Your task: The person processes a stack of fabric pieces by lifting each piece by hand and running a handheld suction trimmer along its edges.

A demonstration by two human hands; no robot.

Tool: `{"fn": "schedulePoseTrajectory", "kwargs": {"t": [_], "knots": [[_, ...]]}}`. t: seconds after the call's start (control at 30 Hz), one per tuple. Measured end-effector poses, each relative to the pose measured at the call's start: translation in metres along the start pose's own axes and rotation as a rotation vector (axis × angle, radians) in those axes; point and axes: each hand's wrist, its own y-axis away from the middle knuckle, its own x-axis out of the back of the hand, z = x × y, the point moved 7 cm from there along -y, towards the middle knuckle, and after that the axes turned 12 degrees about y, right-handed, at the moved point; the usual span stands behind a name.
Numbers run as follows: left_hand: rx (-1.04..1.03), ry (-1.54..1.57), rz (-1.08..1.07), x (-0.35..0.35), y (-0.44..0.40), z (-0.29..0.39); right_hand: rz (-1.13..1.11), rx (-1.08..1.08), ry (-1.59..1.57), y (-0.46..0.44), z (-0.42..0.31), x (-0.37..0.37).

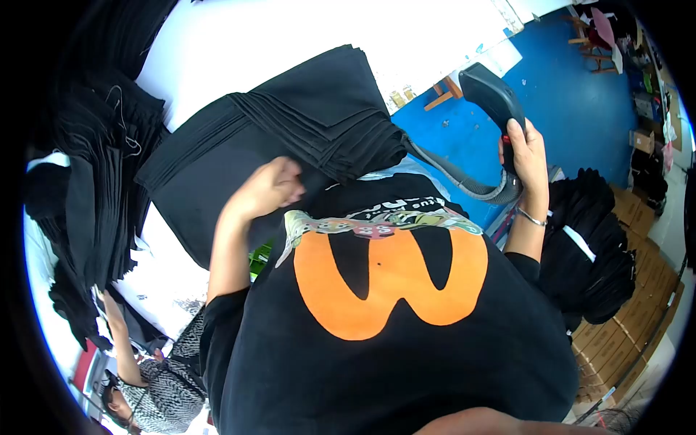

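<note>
My right hand (528, 161) is wrapped round the handle of a black handheld steamer (491, 93), raised to the right of the table. A grey ribbed hose (449, 170) curves from the handle's lower end towards the black cloth. My left hand (272, 190) is over the near part of a stack of folded black garments (304, 109). Its fingers are curled in and somewhat blurred, with nothing visible in them. The garments lie in overlapping layers on a white table (217, 43).
More black garments (101, 188) hang and pile at the left, near a person in a patterned top (170, 384) with a raised arm. Dark bundled cloth (587, 246) lies at my right, by cardboard boxes (616, 348). Beyond is blue floor (573, 109) with a wooden stool (444, 93).
</note>
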Motion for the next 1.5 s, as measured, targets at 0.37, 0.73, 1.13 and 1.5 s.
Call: {"fn": "schedulePoseTrajectory", "kwargs": {"t": [0.37, 0.73, 1.13, 1.5], "knots": [[-0.665, -1.006, 0.523, 0.013, -0.032, 0.144, -0.010, -0.093, -0.097, -0.011, 0.028, -0.011], [-0.012, -0.514, -0.149, -0.018, -0.118, 0.163, -0.308, 0.095, -0.087, -0.043, 0.042, -0.028], [-0.389, -0.612, -0.015, -0.023, -0.042, 0.146, -0.570, 0.304, 0.001, -0.051, -0.027, -0.049], [-0.786, -0.803, 0.112, -0.033, 0.015, 0.152, -0.649, 0.264, 0.030, -0.009, -0.092, -0.061]]}}
